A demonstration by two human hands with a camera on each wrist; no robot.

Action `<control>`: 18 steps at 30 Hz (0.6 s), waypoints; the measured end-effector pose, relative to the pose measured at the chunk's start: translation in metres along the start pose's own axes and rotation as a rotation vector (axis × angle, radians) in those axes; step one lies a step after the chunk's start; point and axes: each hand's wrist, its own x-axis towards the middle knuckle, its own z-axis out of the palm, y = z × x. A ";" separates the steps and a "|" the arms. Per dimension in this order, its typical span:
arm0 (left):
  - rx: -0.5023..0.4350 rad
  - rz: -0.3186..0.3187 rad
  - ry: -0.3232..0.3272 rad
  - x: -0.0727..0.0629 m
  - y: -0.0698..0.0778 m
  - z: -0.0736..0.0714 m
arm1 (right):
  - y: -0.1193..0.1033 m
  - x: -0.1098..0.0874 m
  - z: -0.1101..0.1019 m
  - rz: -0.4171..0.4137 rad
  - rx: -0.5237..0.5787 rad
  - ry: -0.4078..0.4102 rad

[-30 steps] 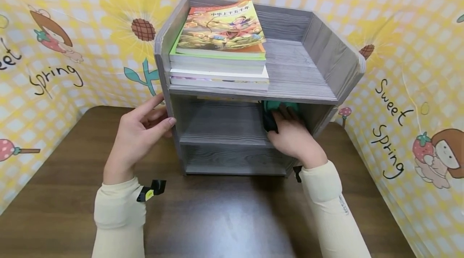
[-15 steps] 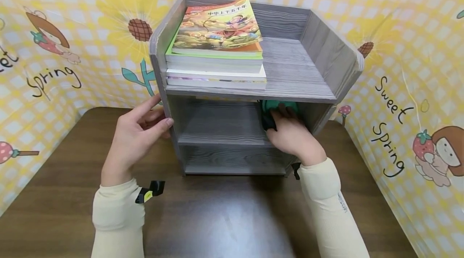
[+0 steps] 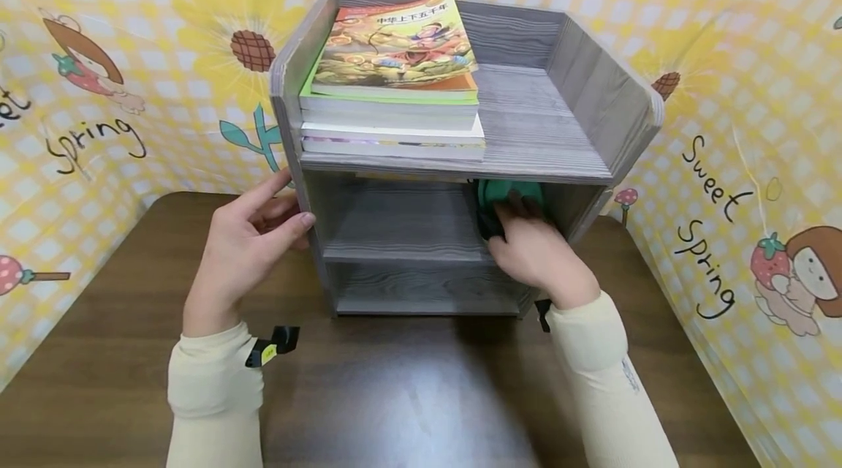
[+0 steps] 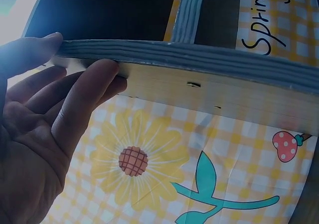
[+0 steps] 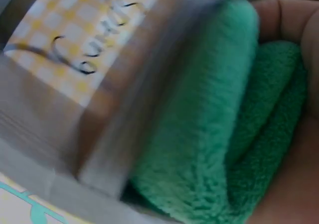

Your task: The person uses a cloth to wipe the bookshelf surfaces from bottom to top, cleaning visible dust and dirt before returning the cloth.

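A grey wood-grain shelf unit stands on the brown table. My left hand grips the edge of its left side panel. In the left wrist view, the thumb lies on one face of that panel and the fingers on the other. Inside the middle compartment, at the right end, my right hand holds a green cloth. The right wrist view shows the fluffy cloth folded and bunched against the hand, close beside a grey panel. The right fingertips are partly hidden by the cloth.
Several stacked books lie on the left of the top shelf. Below is a lower compartment. The brown table extends in front, and a yellow checked cloth backdrop surrounds the unit.
My right hand has shifted very slightly within the compartment, and a bit more of the green cloth shows. The left hand keeps its hold on the side panel.
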 end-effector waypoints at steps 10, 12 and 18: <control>0.042 0.002 -0.005 0.000 0.000 -0.003 | -0.002 -0.008 0.003 -0.033 -0.026 0.019; 0.053 0.008 -0.014 0.001 0.001 -0.001 | -0.002 -0.017 0.002 -0.031 -0.030 0.028; 0.065 0.010 -0.010 0.002 0.003 0.003 | 0.002 -0.013 0.004 -0.010 -0.045 0.055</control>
